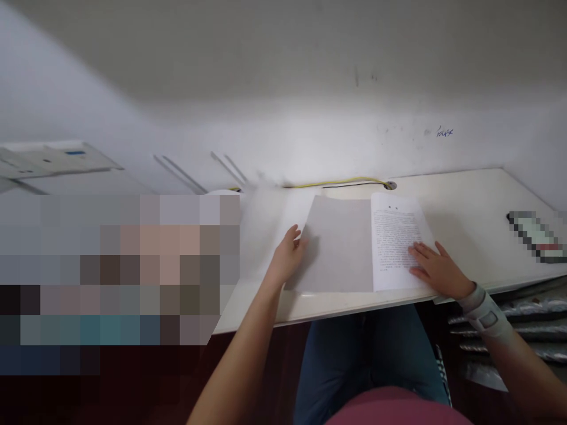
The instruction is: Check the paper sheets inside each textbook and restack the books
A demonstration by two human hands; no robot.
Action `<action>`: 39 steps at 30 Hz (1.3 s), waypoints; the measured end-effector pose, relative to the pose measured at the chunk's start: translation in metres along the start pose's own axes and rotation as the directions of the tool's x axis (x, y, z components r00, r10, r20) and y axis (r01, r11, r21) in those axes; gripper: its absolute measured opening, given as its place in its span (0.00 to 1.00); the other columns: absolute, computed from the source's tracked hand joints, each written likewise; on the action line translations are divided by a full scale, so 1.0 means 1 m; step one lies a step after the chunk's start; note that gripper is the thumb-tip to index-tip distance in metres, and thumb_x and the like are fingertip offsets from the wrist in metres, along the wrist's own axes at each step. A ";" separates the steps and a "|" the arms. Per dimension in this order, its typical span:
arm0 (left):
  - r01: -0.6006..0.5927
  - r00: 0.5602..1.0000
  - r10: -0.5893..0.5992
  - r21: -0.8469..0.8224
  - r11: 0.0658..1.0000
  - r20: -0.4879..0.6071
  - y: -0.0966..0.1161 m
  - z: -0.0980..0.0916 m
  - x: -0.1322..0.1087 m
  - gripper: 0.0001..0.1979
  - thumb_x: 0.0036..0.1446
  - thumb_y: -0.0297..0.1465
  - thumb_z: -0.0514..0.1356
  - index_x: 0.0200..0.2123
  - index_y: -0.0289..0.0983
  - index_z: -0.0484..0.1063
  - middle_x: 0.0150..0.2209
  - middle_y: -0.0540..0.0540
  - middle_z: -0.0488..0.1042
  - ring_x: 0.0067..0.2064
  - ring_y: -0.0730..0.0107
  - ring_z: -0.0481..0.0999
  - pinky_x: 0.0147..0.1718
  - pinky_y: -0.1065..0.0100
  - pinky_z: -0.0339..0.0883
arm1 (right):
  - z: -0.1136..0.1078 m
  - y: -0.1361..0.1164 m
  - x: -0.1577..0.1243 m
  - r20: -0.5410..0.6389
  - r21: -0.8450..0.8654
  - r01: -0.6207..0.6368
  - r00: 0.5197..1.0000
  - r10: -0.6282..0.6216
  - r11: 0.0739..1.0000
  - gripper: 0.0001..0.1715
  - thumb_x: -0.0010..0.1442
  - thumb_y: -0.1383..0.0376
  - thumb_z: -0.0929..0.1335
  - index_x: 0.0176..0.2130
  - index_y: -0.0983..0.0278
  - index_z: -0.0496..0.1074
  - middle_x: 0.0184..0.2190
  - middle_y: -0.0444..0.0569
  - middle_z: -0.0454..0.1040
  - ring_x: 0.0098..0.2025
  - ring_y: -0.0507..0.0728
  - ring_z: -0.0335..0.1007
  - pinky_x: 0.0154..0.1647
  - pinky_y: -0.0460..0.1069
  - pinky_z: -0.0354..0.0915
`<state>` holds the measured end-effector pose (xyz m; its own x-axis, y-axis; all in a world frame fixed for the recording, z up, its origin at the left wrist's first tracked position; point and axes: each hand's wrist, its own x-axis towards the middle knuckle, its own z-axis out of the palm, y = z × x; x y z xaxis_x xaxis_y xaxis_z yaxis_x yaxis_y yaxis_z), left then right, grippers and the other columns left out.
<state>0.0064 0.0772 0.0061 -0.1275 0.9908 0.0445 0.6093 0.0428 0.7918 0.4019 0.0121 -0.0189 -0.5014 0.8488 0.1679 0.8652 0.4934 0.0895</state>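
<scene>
A stapled paper document lies open on the white desk [465, 200]. Its right page [396, 233] carries printed text. Its left page [339, 242] is blank and lifted, turned over toward the left. My left hand [289, 255] grips the left edge of that turned page, fingers curled around it. My right hand [436, 268] lies flat on the lower right of the printed page, fingers stretched out, holding it down. A grey strap sits on my right wrist.
A yellow cable [336, 183] and a black cable run along the wall to a grommet [390, 185]. A blurred-out object [538, 236] lies at the desk's right end. A pixelated area fills the left. Silvery packets [522, 330] are stacked under the desk at right.
</scene>
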 end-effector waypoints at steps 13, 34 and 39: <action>-0.116 0.953 0.148 -0.131 0.985 0.266 0.017 0.007 -0.002 0.30 0.51 0.34 0.55 0.59 0.36 0.61 0.56 0.40 0.69 0.60 0.52 0.62 0.55 0.51 0.60 | 0.007 -0.005 0.003 -0.013 0.095 -0.005 1.000 0.007 0.995 0.30 0.65 0.55 0.56 0.59 0.71 0.60 0.60 0.64 0.61 0.63 0.64 0.53 0.58 0.59 0.57; -0.146 0.956 0.259 0.536 0.831 -0.141 0.024 -0.005 -0.022 0.16 0.56 0.38 0.48 0.30 0.37 0.72 0.35 0.41 0.73 0.38 0.58 0.72 0.41 0.60 0.63 | 0.001 -0.009 -0.005 -0.027 -0.027 -0.110 0.994 0.110 0.994 0.33 0.66 0.51 0.54 0.60 0.69 0.60 0.60 0.63 0.61 0.61 0.65 0.56 0.59 0.65 0.50; -0.025 0.967 0.134 0.445 0.895 -0.216 0.003 -0.019 -0.030 0.13 0.53 0.40 0.51 0.26 0.39 0.68 0.33 0.43 0.70 0.33 0.62 0.71 0.38 0.61 0.64 | -0.002 -0.020 0.001 -0.026 -0.028 -0.111 0.994 0.110 0.993 0.34 0.65 0.50 0.54 0.59 0.70 0.61 0.60 0.61 0.61 0.63 0.65 0.53 0.60 0.65 0.48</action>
<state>-0.0025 0.0454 0.0186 -0.2103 0.9365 0.2805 0.8968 0.0705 0.4369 0.3845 0.0029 -0.0188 -0.4030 0.8925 0.2023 0.9151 0.3910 0.0983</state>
